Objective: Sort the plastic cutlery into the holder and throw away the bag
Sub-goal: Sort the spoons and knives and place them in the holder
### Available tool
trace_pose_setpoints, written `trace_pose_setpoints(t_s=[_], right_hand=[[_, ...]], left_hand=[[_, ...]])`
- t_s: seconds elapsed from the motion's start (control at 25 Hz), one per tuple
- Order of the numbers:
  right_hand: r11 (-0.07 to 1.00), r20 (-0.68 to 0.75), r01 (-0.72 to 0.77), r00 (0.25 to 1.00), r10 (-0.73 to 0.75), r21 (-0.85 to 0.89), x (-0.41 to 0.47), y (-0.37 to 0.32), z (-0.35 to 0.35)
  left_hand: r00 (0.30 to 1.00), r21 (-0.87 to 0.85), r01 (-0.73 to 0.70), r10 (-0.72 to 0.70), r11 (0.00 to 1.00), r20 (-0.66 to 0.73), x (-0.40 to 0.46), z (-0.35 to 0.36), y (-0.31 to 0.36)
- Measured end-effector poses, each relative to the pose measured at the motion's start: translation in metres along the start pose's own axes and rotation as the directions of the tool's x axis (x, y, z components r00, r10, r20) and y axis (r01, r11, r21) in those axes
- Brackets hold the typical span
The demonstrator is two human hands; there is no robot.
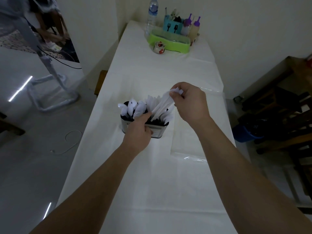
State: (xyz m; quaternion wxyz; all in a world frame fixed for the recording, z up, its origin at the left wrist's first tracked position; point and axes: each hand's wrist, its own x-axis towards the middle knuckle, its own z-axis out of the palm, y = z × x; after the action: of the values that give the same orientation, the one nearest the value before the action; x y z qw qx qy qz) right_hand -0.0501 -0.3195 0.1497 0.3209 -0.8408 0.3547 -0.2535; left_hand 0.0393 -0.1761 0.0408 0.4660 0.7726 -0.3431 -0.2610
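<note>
A metal cutlery holder [158,130] stands mid-table on the white cloth, with several white plastic spoons [135,108] upright in its left part and other white pieces in its right part. My right hand [189,102] pinches a small bunch of white plastic cutlery [163,105] by the top ends, their lower ends angled down into the holder. My left hand [139,130] grips the holder's near rim, fingers touching the cutlery. The clear plastic bag [189,149] lies flat on the table to the right of the holder.
At the table's far end stand a water bottle [152,16], a green tray [168,42], a teal utensil caddy [173,27], squeeze bottles [194,30] and a small cup [159,47]. A blue bin [244,134] sits on the floor right, beside wooden furniture [278,102]. A fan stand [50,85] is left.
</note>
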Motion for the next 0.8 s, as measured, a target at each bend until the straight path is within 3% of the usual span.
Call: trace_pose_setpoints(t_s=[0.36,0.6,0.8], right_hand=[[0.999,0.020,-0.034,0.999,0.034,0.026,0.004,0.011,0.007],[0.999,0.025,-0.039,0.999,0.039,0.004,0.005,0.015,0.012],[0.996,0.118,0.025,0.993,-0.016,-0.080,0.004,0.011,0.027]], left_hand=[[0.999,0.023,-0.010,0.009,1.000,0.051,0.006,0.001,0.005],[0.995,0.127,0.019,-0.031,0.992,0.095,0.008,0.006,0.006],[0.990,0.229,-0.024,-0.009,0.973,0.142,0.006,0.006,0.002]])
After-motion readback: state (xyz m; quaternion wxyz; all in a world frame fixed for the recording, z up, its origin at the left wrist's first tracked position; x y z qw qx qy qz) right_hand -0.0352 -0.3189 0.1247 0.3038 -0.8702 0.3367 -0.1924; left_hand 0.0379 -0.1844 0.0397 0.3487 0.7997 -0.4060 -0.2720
